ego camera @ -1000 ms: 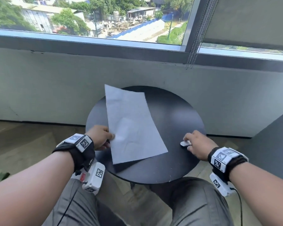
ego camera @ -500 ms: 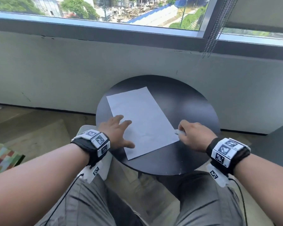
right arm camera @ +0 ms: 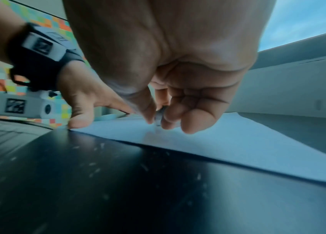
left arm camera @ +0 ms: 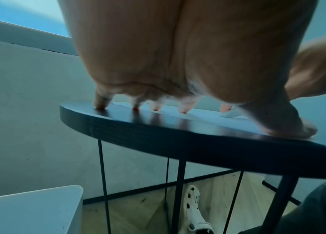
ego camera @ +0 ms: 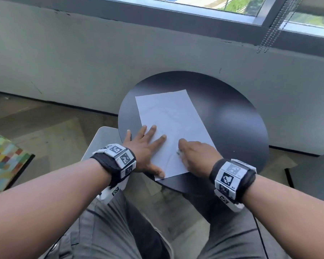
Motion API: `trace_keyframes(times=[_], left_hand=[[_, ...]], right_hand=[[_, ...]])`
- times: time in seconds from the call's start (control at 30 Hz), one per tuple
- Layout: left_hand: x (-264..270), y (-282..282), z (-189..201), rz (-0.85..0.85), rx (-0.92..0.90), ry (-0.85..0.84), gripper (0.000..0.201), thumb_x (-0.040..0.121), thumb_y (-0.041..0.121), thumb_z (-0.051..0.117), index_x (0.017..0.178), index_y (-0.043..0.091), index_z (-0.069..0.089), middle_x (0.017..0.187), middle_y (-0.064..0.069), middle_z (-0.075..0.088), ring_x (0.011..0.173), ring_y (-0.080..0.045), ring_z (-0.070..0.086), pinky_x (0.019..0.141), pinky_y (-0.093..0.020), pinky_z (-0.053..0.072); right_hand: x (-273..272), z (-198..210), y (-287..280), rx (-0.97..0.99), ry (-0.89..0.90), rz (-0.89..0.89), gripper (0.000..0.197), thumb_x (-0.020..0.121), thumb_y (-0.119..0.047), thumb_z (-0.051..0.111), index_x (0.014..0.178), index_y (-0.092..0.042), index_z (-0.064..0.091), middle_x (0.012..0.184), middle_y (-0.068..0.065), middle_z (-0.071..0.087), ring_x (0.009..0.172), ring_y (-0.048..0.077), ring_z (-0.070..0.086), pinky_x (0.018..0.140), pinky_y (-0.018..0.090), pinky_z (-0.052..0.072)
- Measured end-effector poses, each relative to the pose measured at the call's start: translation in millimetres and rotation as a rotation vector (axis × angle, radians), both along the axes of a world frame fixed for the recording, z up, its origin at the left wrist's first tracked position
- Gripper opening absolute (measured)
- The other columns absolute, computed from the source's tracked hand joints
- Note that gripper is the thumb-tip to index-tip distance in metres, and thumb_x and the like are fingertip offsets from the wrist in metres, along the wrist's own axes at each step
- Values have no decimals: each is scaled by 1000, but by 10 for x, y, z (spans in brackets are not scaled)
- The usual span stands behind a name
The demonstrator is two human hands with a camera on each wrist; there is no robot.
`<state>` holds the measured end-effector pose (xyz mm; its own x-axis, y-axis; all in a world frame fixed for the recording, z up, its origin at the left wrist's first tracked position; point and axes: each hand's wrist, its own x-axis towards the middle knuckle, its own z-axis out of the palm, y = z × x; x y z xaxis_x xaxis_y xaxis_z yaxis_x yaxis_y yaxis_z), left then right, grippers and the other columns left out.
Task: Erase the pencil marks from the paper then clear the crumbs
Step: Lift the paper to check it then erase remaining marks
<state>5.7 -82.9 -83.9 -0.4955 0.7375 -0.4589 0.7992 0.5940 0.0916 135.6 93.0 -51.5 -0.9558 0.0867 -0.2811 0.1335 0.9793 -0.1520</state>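
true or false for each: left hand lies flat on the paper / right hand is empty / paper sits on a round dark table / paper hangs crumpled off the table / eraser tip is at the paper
1. The left hand lies flat on the paper: true.
2. The right hand is empty: false, it pinches an eraser.
3. The paper sits on a round dark table: true.
4. The paper hangs crumpled off the table: false, it lies flat on the top.
5. The eraser tip is at the paper: true.

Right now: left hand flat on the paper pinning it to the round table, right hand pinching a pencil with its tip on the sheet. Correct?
One thing is wrong: it is not a pencil. The right hand pinches a small eraser, and the right wrist view shows its end down on the paper. The rest holds: the left hand lies flat, pinning the sheet to the round table.
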Motion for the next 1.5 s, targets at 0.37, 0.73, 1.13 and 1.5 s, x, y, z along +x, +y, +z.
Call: trace_keyframes(times=[0.37,0.73,1.13,1.5], left_hand=[[-14,-11,-33,-16,16,4,126,58,100,42,152,44,-20,161,0,-33,149,-27,-27,114,-70,-1],[-23,-51,-56,-21,48,-5,129,56,102,38,153,39,-19,161,1,-32,149,-25,-27,114,-70,-3],[-60,-74,-64,-25,88,3,139,55,103,37,156,26,-18,162,0,-31,149,-22,-28,116,-66,-9],[-85,-143,-104,34,110,10,143,51,104,35,156,23,-19,162,1,-30,149,-23,-27,115,-68,-6]], right_hand=[[-19,-15,-3,49,-12,82,16,100,-29,36,90,-20,26,88,6,55,81,35,59,62,40,43],[-366,15,198,99,-87,-123,14,99,-25,35,92,-17,25,93,13,57,74,35,51,64,41,43],[-407,-29,389,133,-72,-26,20,102,-33,30,90,-17,27,81,9,51,71,34,51,61,38,41],[-69,34,-394,49,-31,283,29,94,-51,26,91,-22,25,88,6,56,75,32,58,58,38,41]])
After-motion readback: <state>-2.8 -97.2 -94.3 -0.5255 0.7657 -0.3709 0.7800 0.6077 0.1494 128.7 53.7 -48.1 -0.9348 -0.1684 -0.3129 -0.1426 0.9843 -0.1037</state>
